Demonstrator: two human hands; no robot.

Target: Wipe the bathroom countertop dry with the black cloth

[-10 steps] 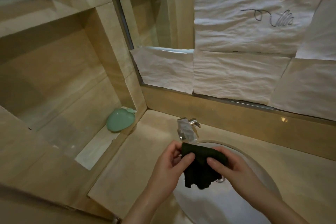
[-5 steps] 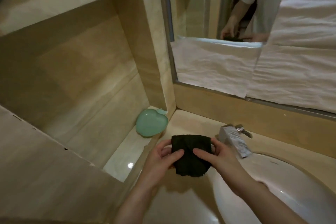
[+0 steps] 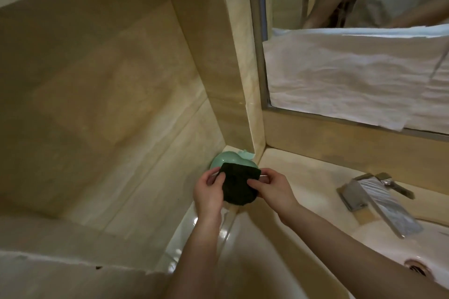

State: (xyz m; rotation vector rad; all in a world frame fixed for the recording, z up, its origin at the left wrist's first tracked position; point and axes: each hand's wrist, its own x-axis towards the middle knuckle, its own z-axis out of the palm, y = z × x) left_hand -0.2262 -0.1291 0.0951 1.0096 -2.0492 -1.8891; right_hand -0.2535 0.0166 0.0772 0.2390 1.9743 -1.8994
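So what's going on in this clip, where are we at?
A person holds the black cloth up in both hands, the left hand and right hand each pinching a side, above the left end of the countertop. A green soap dish sits just behind the cloth in the corner. The faucet and sink are off to the right. The cloth is not yet on the counter.

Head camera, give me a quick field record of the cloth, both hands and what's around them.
cloth: black cloth, held up between both hands, not flat on the countertop
left hand: left hand pinches its left edge
right hand: right hand pinches its right edge
behind cloth: green dish in the corner
countertop: countertop, glossy
right side: faucet over sink
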